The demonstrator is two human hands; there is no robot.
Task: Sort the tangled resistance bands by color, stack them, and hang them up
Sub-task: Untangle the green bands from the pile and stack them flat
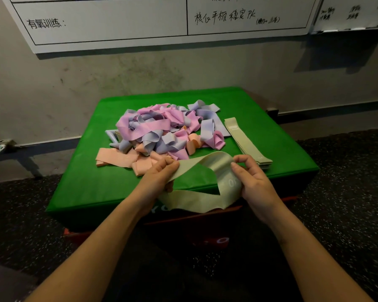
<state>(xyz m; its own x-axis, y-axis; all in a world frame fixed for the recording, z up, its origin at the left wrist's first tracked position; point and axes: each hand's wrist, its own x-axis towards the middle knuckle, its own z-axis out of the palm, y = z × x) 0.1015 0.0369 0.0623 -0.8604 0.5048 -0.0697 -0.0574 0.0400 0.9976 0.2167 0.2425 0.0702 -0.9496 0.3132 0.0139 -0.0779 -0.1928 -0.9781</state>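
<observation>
Left hand, right hand: pinching pale green band | step: sorting greens | next: flatten, lay on green stack right of tangle

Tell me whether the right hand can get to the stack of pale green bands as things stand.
Probably yes. The stack of pale green bands lies flat just beyond the right hand with nothing between them, but both hands hold the loose pale green band, so the right hand would need to release it first.
</observation>
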